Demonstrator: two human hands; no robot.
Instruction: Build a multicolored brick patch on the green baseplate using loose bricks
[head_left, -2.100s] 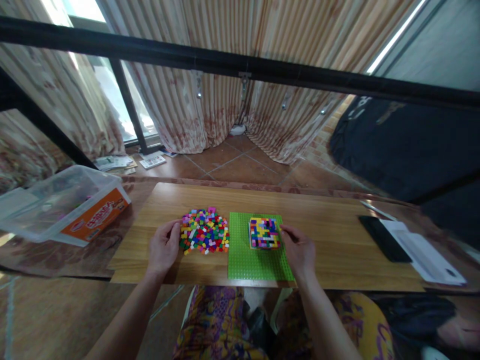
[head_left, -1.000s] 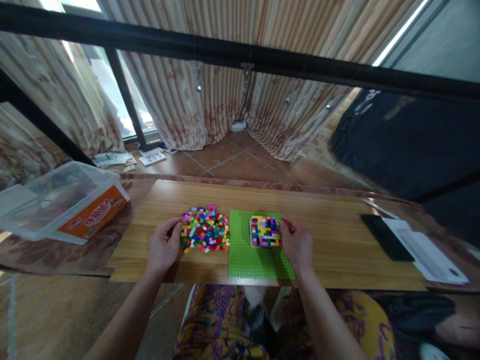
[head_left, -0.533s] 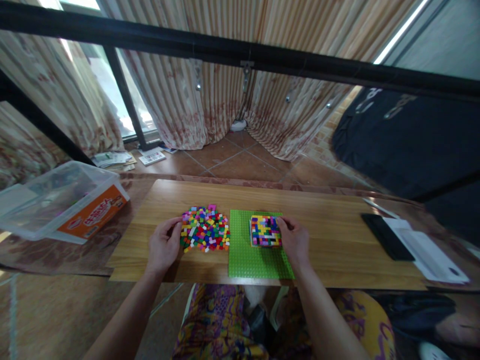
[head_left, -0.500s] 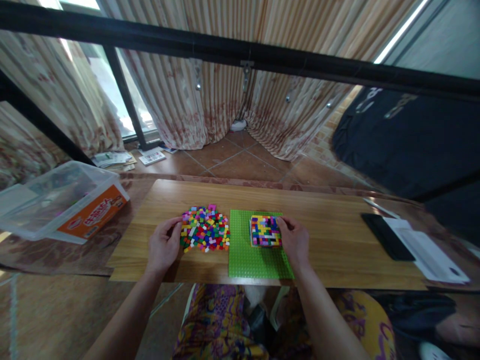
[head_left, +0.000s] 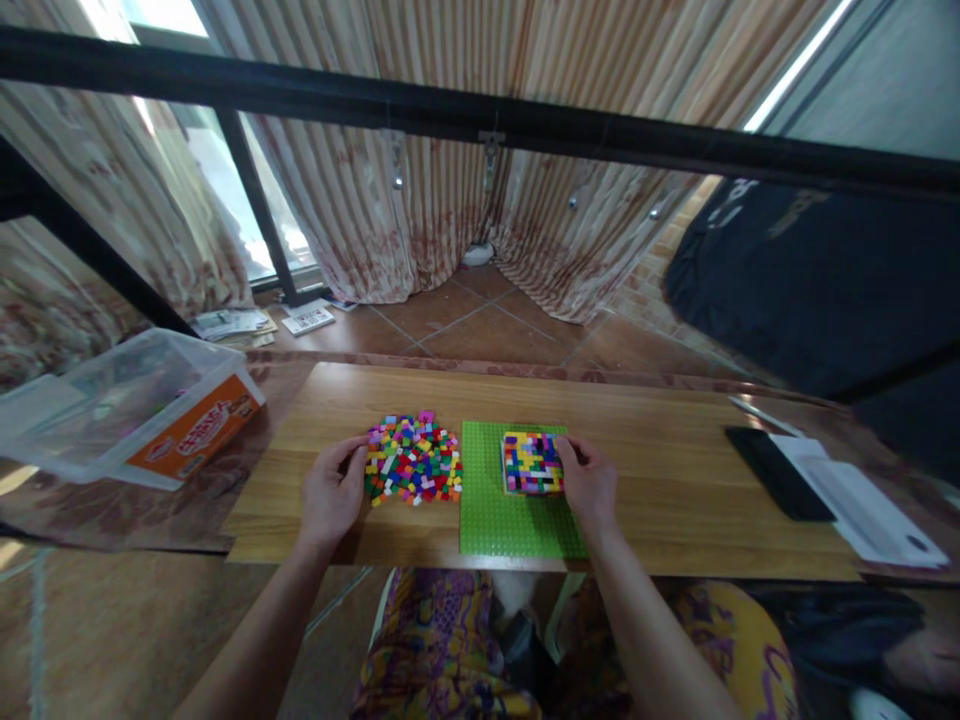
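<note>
Beside the left edge of a pile of small coloured toy bricks (head_left: 416,465) is my left hand (head_left: 334,490). Its fingers are curled, with thumb and forefinger close together at the bricks; whatever is between them is too small to make out. A green studded baseplate (head_left: 484,525) lies right of the pile. On it stands a low rectangular block of multicoloured bricks (head_left: 531,462). My right hand (head_left: 591,485) is at the block's right edge, fingers bent and fingertips at its upper right corner. Any small piece in that pinch is hidden.
The wooden table (head_left: 675,480) bears a black flat device (head_left: 776,472) and a white tray-like object (head_left: 877,515) at its right end. A clear plastic bin (head_left: 150,400) with an orange label is at the left. A dark metal bar (head_left: 450,110) crosses beyond the table.
The whole view has shifted slightly, with things appearing a little lower and further right. Both hands keep nearly the same places at the pile and the brick block.
</note>
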